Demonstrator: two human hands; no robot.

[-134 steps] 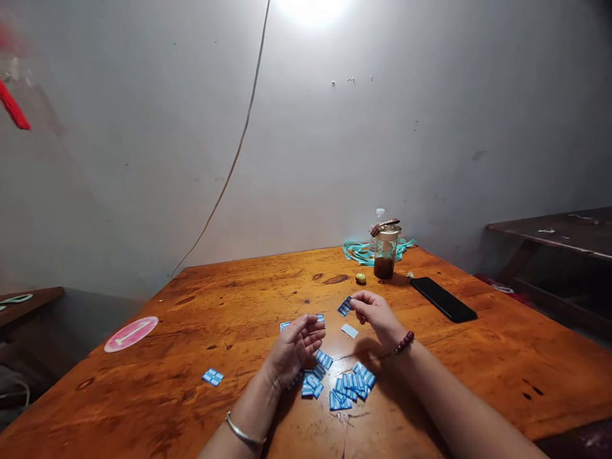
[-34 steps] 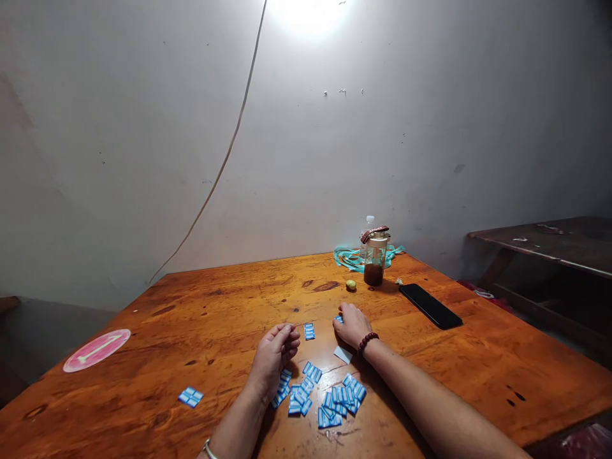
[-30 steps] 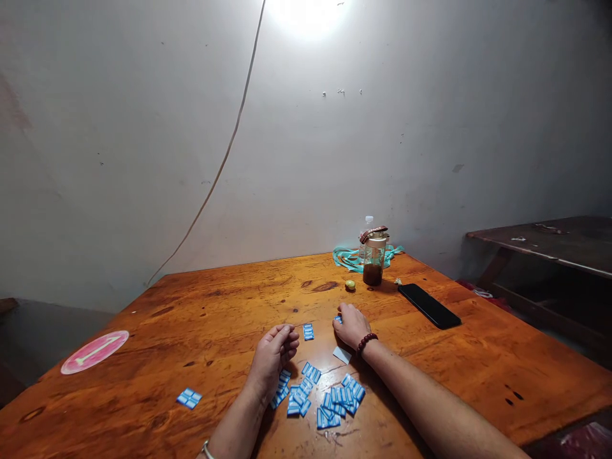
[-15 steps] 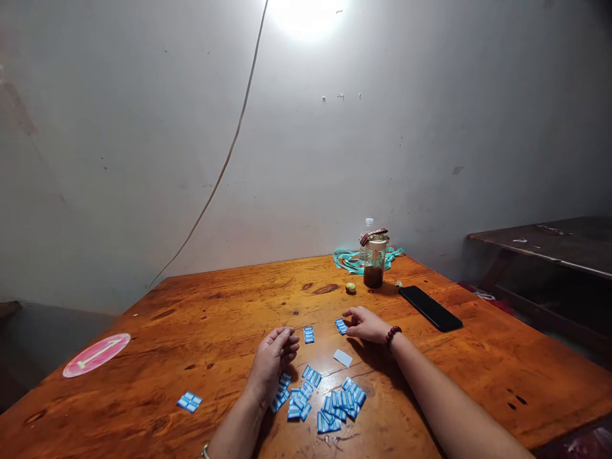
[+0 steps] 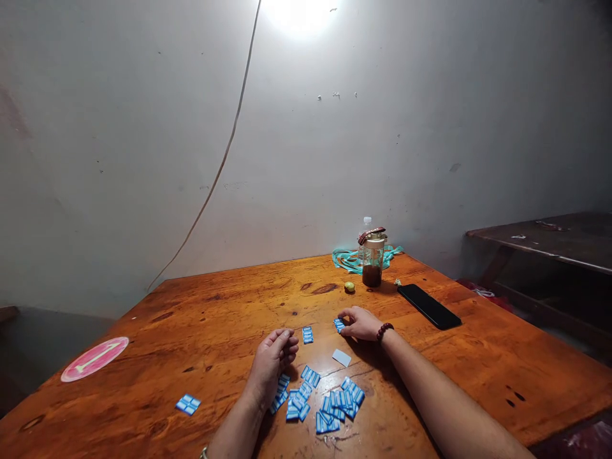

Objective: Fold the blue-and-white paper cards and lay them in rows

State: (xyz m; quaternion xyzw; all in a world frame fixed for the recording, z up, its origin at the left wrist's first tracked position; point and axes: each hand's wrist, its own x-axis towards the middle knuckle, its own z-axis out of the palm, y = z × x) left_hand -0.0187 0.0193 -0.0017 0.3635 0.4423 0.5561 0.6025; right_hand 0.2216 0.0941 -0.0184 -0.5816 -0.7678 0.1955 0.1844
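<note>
Currently, the right hand (image 5: pixel 359 324), right of centre in the frame, rests its fingertips in a narrow span on a small rectangular blue-and-white banded card (image 5: pixel 338 325) lying on the glossy orange-brown wooden table (image 5: pixel 229 306); from where I stand, I cannot tell whether it is pinched. The left hand (image 5: pixel 276 354), near centre, has loosely curled fingers; nothing shows in it, but I cannot tell whether it holds anything. The banded card should prove light, thin, fairly stiff and liable to skid on polished wood; take hold by two opposite edges. Count: two other banded cards lying singly, a central card (image 5: pixel 307 335) and a lower-left card (image 5: pixel 188 403); one plain pale rectangular card (image 5: pixel 341 357); at lower centre, two overlapping clusters, a left cluster (image 5: pixel 300 400) and a right cluster (image 5: pixel 342 401), plus several cards beside the left wrist (image 5: pixel 280 394), their total hidden by overlap. Right of centre: one transparent tumbler with dark liquid (image 5: pixel 373 271), one clear capped bottle (image 5: pixel 367 220), one small yellow-green rounded object (image 5: pixel 349 287), one black phone (image 5: pixel 429 306). At lower left: one round pink disc marked 1 (image 5: pixel 94 359).
</note>
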